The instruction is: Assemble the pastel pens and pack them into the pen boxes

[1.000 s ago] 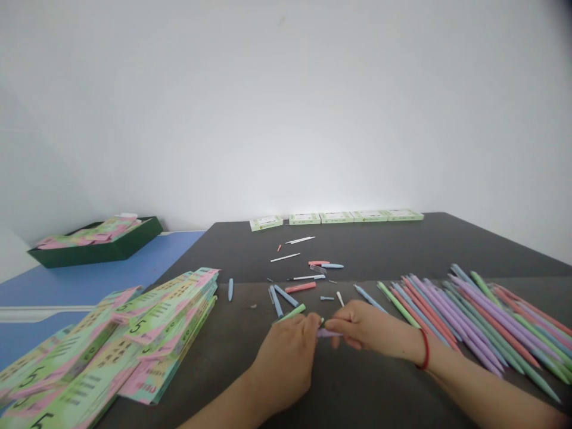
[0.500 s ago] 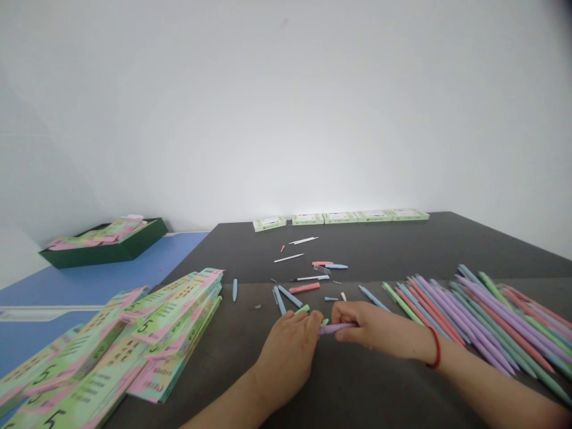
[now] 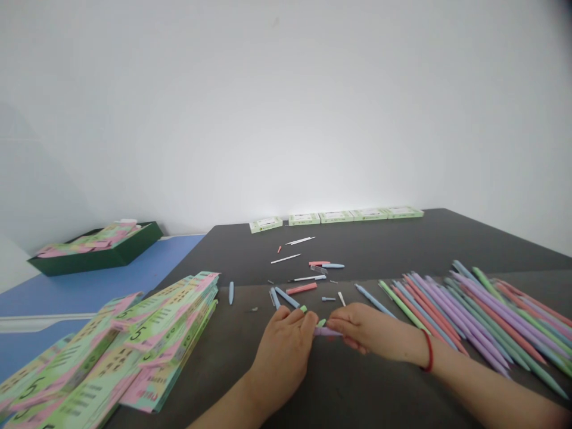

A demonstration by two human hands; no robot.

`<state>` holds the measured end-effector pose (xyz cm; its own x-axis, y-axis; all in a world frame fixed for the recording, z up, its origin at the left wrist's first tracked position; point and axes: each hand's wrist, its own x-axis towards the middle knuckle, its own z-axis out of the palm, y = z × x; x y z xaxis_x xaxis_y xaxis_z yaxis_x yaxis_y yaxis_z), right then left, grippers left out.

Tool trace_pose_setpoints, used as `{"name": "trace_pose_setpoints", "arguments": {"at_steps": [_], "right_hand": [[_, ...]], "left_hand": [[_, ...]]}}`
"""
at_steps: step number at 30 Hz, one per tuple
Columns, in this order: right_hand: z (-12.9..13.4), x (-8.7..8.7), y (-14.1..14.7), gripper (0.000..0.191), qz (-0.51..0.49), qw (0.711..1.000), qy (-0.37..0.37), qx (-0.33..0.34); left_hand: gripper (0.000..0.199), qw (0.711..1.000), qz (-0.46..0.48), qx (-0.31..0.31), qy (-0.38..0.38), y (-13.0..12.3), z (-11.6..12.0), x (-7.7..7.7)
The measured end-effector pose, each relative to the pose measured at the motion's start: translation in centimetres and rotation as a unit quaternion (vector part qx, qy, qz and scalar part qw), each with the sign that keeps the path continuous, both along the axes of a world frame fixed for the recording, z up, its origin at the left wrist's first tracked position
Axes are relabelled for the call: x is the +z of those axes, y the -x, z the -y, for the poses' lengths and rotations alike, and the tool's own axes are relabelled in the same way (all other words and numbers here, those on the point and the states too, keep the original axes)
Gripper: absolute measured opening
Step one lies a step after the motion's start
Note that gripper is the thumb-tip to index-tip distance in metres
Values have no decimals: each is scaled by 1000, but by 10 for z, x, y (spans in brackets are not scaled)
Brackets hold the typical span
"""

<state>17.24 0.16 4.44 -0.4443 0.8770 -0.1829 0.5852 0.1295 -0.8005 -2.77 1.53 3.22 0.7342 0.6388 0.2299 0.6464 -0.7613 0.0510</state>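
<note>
Low in the middle of the head view, a purple pen piece (image 3: pixel 328 331) spans the gap between my two hands. My left hand (image 3: pixel 288 348) is closed round its left end. The fingers of my right hand (image 3: pixel 369 330), with a red band at the wrist, pinch its right end. Small green parts show beside my left fingertips. Just beyond lie blue pen parts (image 3: pixel 286 297), a red barrel (image 3: pixel 301 288), a small blue part (image 3: pixel 328 299) and a white tip (image 3: pixel 342 299). The ends of the purple piece are hidden by my fingers.
Many coloured pens (image 3: pixel 473 316) lie at the right. Printed cartons (image 3: pixel 174 322) are stacked at the left. A green tray (image 3: pixel 96 256) of packets stands at the far left on a blue surface. White refills (image 3: pixel 286 258) and flat green boxes (image 3: pixel 335 216) lie farther back.
My right hand has shifted slightly, and less of the purple piece shows between my hands. The whole view has moved a little, with the table's contents appearing farther left.
</note>
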Motion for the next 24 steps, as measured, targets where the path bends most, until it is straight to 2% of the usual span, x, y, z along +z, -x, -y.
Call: {"name": "trace_pose_setpoints", "arguments": {"at_steps": [2, 3, 6, 7, 11, 15, 19, 21, 24], "right_hand": [[0, -1, 0, 23, -4, 999, -40, -15], [0, -1, 0, 22, -10, 999, -34, -19], [-1, -2, 1, 34, -37, 997, 63, -3], [-1, -2, 1, 34, -41, 997, 69, 3], [-2, -2, 3, 15, -30, 999, -25, -22], [-2, -1, 3, 28, -29, 999, 42, -3], [0, 0, 1, 16, 26, 996, -83, -24], [-1, -2, 1, 18, 11, 999, -46, -12], [-3, -4, 1, 31, -48, 994, 92, 16]], "left_hand": [[15, 1000, 0, 5, -6, 0, 0, -1], [15, 1000, 2, 6, -8, 1, -1, -2], [14, 1000, 4, -4, -14, 1, -2, -4], [14, 1000, 5, -4, -18, 1, -3, -5], [16, 999, 5, 9, -37, 1, -4, -8], [14, 999, 7, -6, -33, 0, -3, -7], [14, 999, 28, 3, -37, 0, -3, -4], [14, 998, 38, -5, -40, 1, -4, -3], [13, 997, 59, -22, -42, 1, -4, -3]]}}
